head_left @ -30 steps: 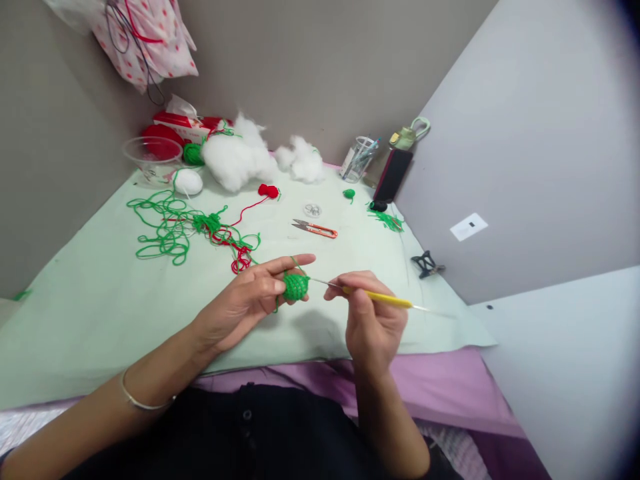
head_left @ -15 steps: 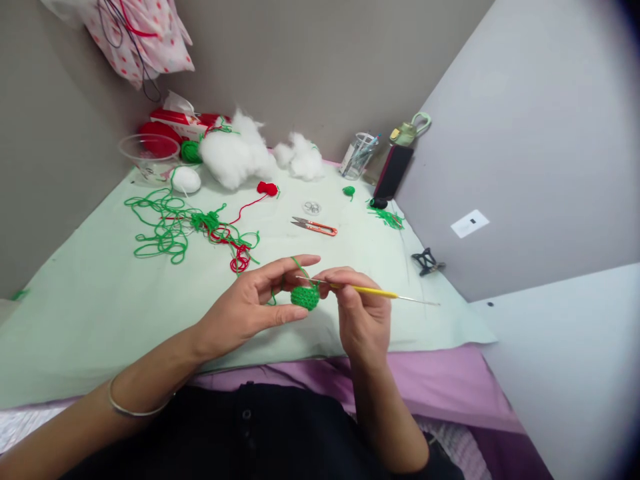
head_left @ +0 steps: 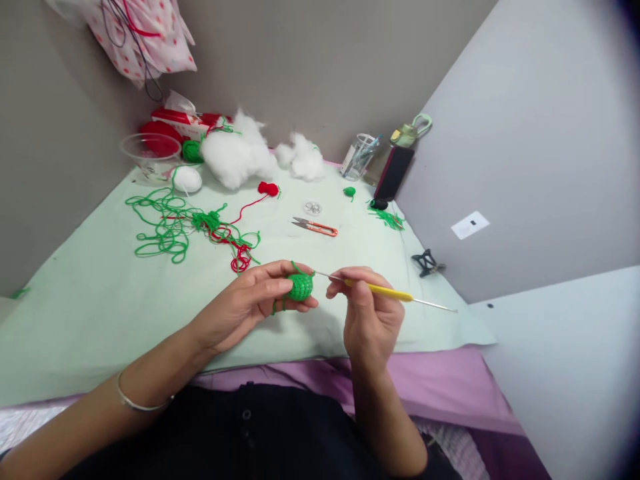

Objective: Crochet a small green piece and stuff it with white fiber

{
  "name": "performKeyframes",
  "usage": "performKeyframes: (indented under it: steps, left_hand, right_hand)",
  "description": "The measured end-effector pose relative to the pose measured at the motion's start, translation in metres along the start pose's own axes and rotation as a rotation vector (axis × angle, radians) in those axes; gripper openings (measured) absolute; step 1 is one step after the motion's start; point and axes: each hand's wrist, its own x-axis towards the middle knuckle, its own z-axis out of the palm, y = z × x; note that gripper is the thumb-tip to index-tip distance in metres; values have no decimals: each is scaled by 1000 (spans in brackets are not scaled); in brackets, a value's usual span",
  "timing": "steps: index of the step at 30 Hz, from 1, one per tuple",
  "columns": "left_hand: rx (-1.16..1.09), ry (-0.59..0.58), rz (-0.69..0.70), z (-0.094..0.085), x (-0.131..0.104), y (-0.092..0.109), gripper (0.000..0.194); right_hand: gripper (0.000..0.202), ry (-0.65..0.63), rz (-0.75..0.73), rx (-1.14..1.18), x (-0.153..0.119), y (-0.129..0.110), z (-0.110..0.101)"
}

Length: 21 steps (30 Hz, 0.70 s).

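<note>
Between the thumb and fingers of my left hand (head_left: pixel 255 297) is a small rounded green crochet piece (head_left: pixel 301 287). Green yarn runs over my left index finger and hangs below the piece. My right hand (head_left: pixel 373 310) is closed around the yellow handle of a crochet hook (head_left: pixel 385 291). The hook's thin metal tip reaches to the upper right edge of the piece, by a loop of yarn. Its other metal end points out to the right.
Tangled green yarn (head_left: pixel 165 227) lies at left, near a red crochet piece (head_left: pixel 269 189). Orange thread snips (head_left: pixel 316 227) rest mid-table. White stuffing (head_left: pixel 233 157), a plastic cup (head_left: pixel 150 160), a pen holder (head_left: pixel 359 158) and a phone (head_left: pixel 395 173) stand at the back.
My right hand has drawn the crochet hook to the right, its tip now at the piece's edge. My left thumb has shifted up onto the green piece, which has turned slightly.
</note>
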Motion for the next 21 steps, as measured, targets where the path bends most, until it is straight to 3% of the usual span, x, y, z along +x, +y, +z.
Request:
performKeyframes:
  steps: [4,12,21]
  left_hand:
    - [-29,-24,-25,-2,0,1,23]
    - [-45,-21,-29,-1,0,2,24]
    - [-44,-20,-28,-2,0,2,27]
  right_hand:
    - [18,47,-1,-7,1,-4,-2]
    - [17,-50,20,21,-1,-5,-2]
    - [16,-21,40,0,-2,-5,-2]
